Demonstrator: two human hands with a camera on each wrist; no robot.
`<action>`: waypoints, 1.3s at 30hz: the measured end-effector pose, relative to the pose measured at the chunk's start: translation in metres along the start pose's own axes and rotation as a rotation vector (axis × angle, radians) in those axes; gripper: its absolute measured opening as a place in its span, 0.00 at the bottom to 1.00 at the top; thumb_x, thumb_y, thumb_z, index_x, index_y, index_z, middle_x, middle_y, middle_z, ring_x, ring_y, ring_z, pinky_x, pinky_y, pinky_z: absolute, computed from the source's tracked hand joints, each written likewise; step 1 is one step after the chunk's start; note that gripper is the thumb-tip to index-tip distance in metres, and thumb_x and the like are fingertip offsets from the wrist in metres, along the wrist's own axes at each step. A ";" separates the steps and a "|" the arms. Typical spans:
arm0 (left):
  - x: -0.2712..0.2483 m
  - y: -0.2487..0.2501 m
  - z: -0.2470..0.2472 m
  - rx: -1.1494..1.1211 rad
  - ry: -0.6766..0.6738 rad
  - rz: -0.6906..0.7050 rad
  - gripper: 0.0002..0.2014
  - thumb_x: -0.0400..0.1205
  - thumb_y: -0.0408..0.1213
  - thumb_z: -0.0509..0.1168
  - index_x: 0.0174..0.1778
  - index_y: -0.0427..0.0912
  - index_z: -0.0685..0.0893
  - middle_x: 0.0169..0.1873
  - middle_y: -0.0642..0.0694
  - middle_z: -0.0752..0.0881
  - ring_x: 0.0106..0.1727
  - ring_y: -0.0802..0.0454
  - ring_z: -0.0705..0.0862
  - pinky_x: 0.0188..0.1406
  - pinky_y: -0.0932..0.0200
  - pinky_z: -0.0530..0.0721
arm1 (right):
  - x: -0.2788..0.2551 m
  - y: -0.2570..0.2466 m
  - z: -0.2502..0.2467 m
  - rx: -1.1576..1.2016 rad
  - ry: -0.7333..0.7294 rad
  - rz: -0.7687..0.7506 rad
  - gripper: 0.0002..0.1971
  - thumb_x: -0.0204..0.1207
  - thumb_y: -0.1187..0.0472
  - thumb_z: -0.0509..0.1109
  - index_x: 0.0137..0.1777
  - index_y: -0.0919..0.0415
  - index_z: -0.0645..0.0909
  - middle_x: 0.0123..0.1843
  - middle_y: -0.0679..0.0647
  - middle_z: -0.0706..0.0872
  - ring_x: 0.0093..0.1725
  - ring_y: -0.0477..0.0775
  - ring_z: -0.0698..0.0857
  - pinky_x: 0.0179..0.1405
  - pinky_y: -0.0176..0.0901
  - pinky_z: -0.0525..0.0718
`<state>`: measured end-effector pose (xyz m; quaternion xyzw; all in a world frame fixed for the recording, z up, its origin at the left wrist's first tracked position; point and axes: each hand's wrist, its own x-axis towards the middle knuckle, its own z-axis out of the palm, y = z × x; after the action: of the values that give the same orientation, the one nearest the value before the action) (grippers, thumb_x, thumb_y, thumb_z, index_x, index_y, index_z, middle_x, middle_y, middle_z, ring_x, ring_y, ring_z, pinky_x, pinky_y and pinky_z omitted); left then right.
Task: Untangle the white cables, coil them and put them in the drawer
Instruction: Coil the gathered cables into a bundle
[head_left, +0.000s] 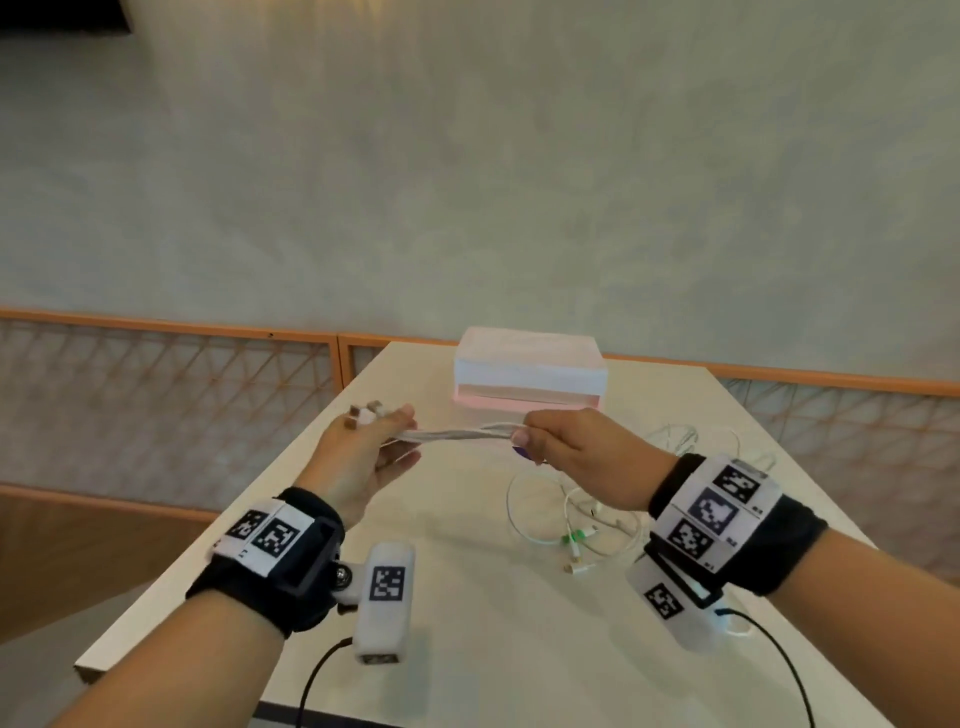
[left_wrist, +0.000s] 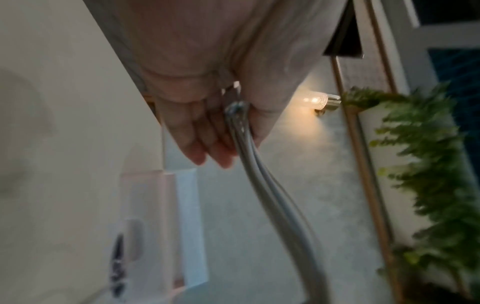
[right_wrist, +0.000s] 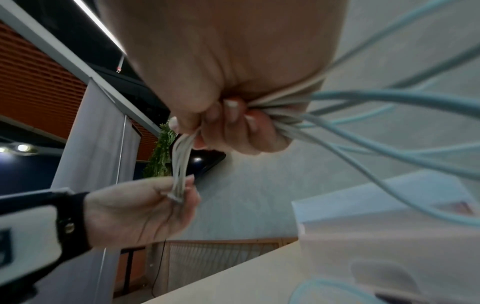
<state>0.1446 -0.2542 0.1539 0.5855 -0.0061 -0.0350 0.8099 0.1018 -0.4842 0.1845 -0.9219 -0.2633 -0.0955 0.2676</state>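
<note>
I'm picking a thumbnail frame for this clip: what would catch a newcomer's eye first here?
First, the bundle of thin white cable strands stretched in the air between the left hand and the right hand, above the middle of the pale table. Next, the loose tangle of white cables with green-tipped plugs lying on the table under the right wrist. Behind stands the white and pink drawer box.

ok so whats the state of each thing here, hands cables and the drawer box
left hand: grip pinching one end of the cable bundle, other fingers straight
right hand: fist closed round the other end of the bundle
cable bundle: several strands held together, stretched between the hands, above the table
loose cables: in a tangle on the table, not coiled
drawer box: at the far end of the table, drawer looks slightly open
</note>
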 end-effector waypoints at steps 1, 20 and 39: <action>0.003 -0.006 -0.003 0.071 0.043 -0.027 0.20 0.78 0.38 0.71 0.63 0.41 0.74 0.55 0.41 0.84 0.54 0.46 0.85 0.57 0.51 0.84 | 0.000 0.000 -0.007 -0.054 -0.046 0.030 0.19 0.83 0.47 0.55 0.30 0.50 0.70 0.29 0.46 0.73 0.32 0.47 0.72 0.36 0.38 0.70; -0.033 -0.028 0.067 0.494 -0.272 0.357 0.17 0.85 0.50 0.55 0.37 0.41 0.75 0.18 0.54 0.72 0.22 0.51 0.73 0.32 0.51 0.78 | 0.001 -0.027 -0.045 0.481 0.132 0.182 0.16 0.84 0.50 0.56 0.41 0.59 0.76 0.22 0.44 0.70 0.23 0.46 0.67 0.26 0.38 0.68; -0.041 -0.003 0.068 0.858 -0.276 0.590 0.21 0.84 0.58 0.48 0.34 0.48 0.73 0.24 0.51 0.74 0.25 0.51 0.72 0.29 0.49 0.75 | 0.006 -0.038 -0.046 0.316 0.282 0.161 0.10 0.79 0.48 0.65 0.47 0.54 0.81 0.24 0.41 0.77 0.24 0.41 0.73 0.28 0.30 0.69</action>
<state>0.1001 -0.3169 0.1737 0.8272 -0.2904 0.1231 0.4651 0.0850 -0.4786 0.2419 -0.8640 -0.1607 -0.1594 0.4497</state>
